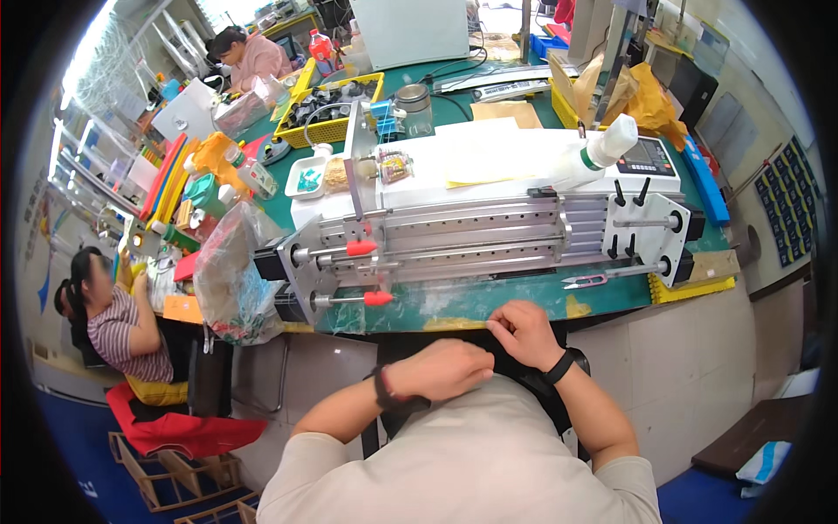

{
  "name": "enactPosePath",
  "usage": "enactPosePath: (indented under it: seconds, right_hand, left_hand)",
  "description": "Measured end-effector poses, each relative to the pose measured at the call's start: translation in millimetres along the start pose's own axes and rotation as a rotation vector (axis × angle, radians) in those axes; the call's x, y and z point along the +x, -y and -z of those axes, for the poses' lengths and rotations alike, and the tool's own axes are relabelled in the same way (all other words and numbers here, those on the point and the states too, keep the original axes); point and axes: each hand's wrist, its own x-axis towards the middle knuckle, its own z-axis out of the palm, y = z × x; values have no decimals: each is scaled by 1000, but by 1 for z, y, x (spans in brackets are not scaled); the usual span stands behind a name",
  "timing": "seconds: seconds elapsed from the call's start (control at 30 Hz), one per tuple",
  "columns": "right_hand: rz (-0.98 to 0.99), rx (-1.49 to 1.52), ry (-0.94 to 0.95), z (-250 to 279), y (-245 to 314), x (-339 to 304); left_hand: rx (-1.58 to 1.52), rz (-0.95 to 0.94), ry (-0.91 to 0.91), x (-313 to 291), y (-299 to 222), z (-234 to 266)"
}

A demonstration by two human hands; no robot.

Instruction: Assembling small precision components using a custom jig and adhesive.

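Observation:
My left hand (443,368) is in front of my body, just below the table's near edge, with its fingers curled together. Slightly higher, my right hand (527,335) is closed in a pinch beside the green table's edge. Anything between the fingers of either hand is hidden or too small to make out. Beyond both hands stands a machine with metal rails (471,236) and two red-tipped rods (360,248) at its left. A slim tool with a pink handle (587,281) lies near its right front. A white bottle (602,147) leans on the machine's white housing (497,157).
A crumpled clear plastic bag (236,271) hangs over the table's left edge. Farther back are a yellow basket of dark parts (336,112), a glass jar (414,110) and a control panel (644,157). One person (127,323) sits at left, another (253,59) at the back.

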Motion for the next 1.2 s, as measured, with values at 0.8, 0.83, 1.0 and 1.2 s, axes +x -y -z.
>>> enactPosePath:
  seconds: [0.8,0.83,1.0,1.2]
  right_hand:
    - [113,99,72,9,27,2]
    - [147,102,88,17,38,3]
    - [195,123,16,62,72,12]
    - [45,-154,-385,117,112,30]
  left_hand:
    - [-752,400,-346,5,175,-142]
    - [-697,397,-305,4,176,-142]
    - [-704,423,-270,-1,160,-131]
    - [-740,454,153,-11,139,-92]
